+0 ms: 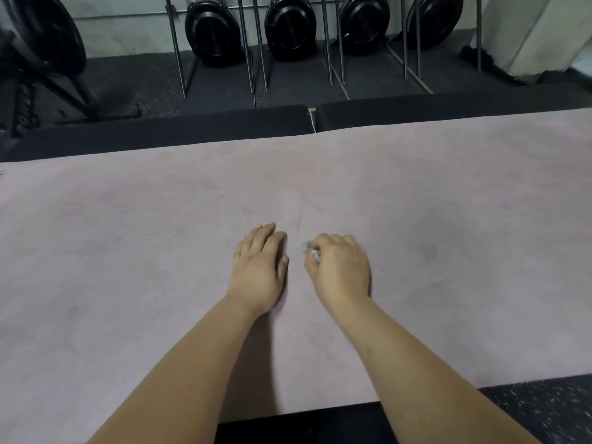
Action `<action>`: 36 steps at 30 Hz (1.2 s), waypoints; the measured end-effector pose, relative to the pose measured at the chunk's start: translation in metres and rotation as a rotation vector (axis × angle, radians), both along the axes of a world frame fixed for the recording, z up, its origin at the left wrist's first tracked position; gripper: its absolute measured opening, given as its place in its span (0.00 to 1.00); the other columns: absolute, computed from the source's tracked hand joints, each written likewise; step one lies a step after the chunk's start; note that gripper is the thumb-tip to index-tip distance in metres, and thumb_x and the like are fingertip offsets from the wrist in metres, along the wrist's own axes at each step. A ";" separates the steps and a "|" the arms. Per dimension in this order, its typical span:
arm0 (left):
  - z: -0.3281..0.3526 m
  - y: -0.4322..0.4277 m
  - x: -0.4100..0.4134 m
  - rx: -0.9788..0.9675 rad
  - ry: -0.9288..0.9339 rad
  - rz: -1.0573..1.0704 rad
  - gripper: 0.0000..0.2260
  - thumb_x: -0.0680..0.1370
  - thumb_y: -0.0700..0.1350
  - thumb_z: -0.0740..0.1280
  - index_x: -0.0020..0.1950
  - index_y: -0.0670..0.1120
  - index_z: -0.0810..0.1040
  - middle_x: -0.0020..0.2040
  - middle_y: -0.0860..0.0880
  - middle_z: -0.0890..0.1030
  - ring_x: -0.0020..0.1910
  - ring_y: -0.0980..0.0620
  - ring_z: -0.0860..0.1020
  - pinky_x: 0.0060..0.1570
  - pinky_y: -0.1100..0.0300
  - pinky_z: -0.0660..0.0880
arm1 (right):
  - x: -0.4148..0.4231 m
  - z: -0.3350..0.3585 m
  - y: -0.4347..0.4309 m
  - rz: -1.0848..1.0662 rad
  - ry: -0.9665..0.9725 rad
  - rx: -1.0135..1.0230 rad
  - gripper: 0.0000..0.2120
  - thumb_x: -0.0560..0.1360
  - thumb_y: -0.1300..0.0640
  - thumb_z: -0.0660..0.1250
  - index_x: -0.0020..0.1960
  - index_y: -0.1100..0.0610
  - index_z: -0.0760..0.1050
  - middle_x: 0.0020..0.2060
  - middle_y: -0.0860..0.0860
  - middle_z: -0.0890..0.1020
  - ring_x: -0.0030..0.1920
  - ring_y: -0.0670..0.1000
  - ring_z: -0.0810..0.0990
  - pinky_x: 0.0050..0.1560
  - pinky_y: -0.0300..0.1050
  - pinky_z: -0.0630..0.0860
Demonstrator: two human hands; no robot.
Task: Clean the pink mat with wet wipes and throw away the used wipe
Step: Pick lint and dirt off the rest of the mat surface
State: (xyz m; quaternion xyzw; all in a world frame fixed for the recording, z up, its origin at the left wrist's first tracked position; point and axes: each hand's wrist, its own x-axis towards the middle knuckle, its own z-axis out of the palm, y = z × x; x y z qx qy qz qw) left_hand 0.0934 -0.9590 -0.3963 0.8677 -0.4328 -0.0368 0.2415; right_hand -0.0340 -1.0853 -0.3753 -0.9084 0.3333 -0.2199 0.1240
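Observation:
The pink mat (128,251) lies spread wide across the floor and fills most of the head view. My left hand (259,267) rests flat on it near the middle, fingers straight. Just to its right, my right hand (339,267) grips a small crumpled white wet wipe (310,249) and holds it down against the mat. Only a bit of the wipe shows past the curled fingers.
Black foam pads (160,129) border the mat's far edge. Behind them stand metal racks (253,59) holding black weight plates (288,27). A dark machine frame (41,59) sits at far left. Speckled black floor (544,405) shows at the near right.

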 end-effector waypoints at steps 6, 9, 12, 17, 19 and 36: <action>-0.002 -0.001 0.000 -0.008 -0.011 0.009 0.20 0.85 0.49 0.63 0.77 0.50 0.71 0.82 0.49 0.64 0.82 0.44 0.58 0.81 0.46 0.53 | -0.025 0.008 -0.058 -0.293 0.137 -0.042 0.09 0.72 0.46 0.69 0.45 0.50 0.82 0.39 0.51 0.83 0.47 0.58 0.78 0.46 0.52 0.71; -0.003 -0.002 0.001 -0.004 -0.005 0.008 0.20 0.84 0.50 0.62 0.77 0.50 0.70 0.82 0.49 0.64 0.82 0.44 0.58 0.80 0.46 0.53 | -0.010 0.007 -0.026 -0.289 0.101 0.033 0.09 0.74 0.47 0.68 0.45 0.51 0.82 0.39 0.52 0.84 0.45 0.59 0.79 0.46 0.51 0.71; -0.002 -0.001 0.002 0.001 0.010 0.001 0.23 0.83 0.55 0.57 0.77 0.50 0.70 0.82 0.49 0.64 0.82 0.45 0.58 0.80 0.46 0.53 | 0.005 0.003 0.018 -0.136 0.012 0.105 0.05 0.74 0.49 0.69 0.45 0.49 0.81 0.38 0.50 0.83 0.43 0.57 0.79 0.44 0.51 0.72; 0.000 0.000 0.003 0.004 0.018 0.008 0.24 0.82 0.56 0.56 0.77 0.50 0.70 0.82 0.49 0.64 0.82 0.45 0.58 0.80 0.47 0.53 | -0.009 0.006 0.014 -0.020 0.053 -0.017 0.06 0.71 0.47 0.69 0.45 0.48 0.80 0.40 0.47 0.83 0.45 0.55 0.77 0.45 0.51 0.69; -0.001 -0.001 0.003 0.008 0.012 0.012 0.22 0.83 0.54 0.59 0.77 0.50 0.70 0.82 0.49 0.64 0.82 0.44 0.58 0.80 0.46 0.54 | -0.025 0.008 -0.016 -0.136 0.080 -0.078 0.07 0.69 0.47 0.70 0.43 0.49 0.81 0.38 0.49 0.83 0.44 0.57 0.78 0.44 0.51 0.69; 0.002 -0.001 0.001 0.003 0.027 0.023 0.21 0.84 0.50 0.64 0.78 0.50 0.70 0.82 0.50 0.63 0.82 0.45 0.57 0.80 0.46 0.54 | -0.030 0.001 0.015 -0.022 0.089 -0.071 0.06 0.71 0.49 0.66 0.45 0.48 0.80 0.40 0.47 0.82 0.45 0.55 0.76 0.45 0.51 0.70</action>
